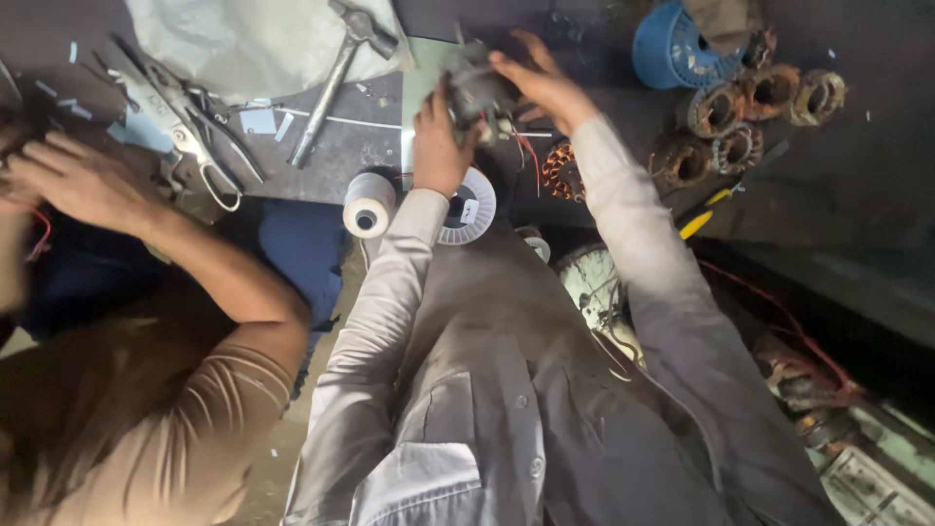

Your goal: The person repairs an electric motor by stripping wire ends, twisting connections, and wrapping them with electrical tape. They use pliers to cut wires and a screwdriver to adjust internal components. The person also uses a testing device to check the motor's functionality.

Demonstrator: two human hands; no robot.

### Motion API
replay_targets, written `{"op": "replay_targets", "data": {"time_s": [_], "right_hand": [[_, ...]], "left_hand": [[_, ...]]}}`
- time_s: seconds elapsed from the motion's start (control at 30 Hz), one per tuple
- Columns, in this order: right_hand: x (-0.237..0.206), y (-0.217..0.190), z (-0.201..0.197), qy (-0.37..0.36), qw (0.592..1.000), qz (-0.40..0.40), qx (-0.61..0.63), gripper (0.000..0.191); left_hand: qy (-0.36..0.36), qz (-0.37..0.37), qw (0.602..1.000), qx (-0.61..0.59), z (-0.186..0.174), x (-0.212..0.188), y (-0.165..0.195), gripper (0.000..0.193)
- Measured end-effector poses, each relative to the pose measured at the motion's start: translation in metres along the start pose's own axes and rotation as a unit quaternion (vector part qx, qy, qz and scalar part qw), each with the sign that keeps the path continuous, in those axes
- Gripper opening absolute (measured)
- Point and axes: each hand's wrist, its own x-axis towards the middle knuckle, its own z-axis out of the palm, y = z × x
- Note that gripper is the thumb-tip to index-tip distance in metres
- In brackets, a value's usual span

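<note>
Both my hands hold a small dark motor part [477, 90] with red wires hanging from it, up over the work surface. My left hand [438, 146] grips it from below and the left. From the right, my right hand [541, 83] wraps over its top, fingers spread. A copper-wound stator [559, 170] lies just under my right wrist. A white spool of thread [368, 205] and a flat wire reel [469, 206] sit by my left forearm.
A hammer [343, 68] and large shears [190, 131] lie on the dark board at upper left. Another person's arm [195, 263] and hand [78, 180] are at the left. Several wound stators [750, 112] and a blue spool [672, 49] sit upper right, beside a yellow-handled screwdriver [706, 214].
</note>
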Motion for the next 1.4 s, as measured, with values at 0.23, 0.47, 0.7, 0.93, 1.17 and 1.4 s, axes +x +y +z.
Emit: {"op": "replay_targets", "data": {"time_s": [0.23,0.47,0.7,0.93,1.17,1.4], "right_hand": [[-0.104,0.095,-0.006,0.214,0.967,-0.131,0.041,0.035],[-0.189,0.176,0.015,0.314,0.912,-0.169,0.201,0.018],[-0.269,0.245,-0.017,0.498,0.841,-0.178,0.117,0.013],[-0.245,0.263,-0.088,0.446,0.880,0.030,0.160,0.033],[-0.170,0.231,-0.108,0.413,0.859,-0.058,0.297,0.035],[-0.207,0.248,-0.106,0.422,0.743,-0.179,0.487,0.020]], "left_hand": [[0.007,-0.044,0.996,-0.079,-0.007,0.031,-0.020,0.080],[0.069,-0.008,0.996,-0.055,-0.016,0.018,-0.003,0.071],[0.022,-0.007,0.985,-0.172,-0.031,-0.015,0.039,0.014],[-0.098,0.048,0.985,-0.133,-0.014,-0.086,0.090,0.017],[-0.234,0.100,0.960,-0.119,0.009,-0.154,0.124,0.021],[-0.353,-0.037,0.925,-0.139,0.056,-0.169,0.128,0.034]]}}
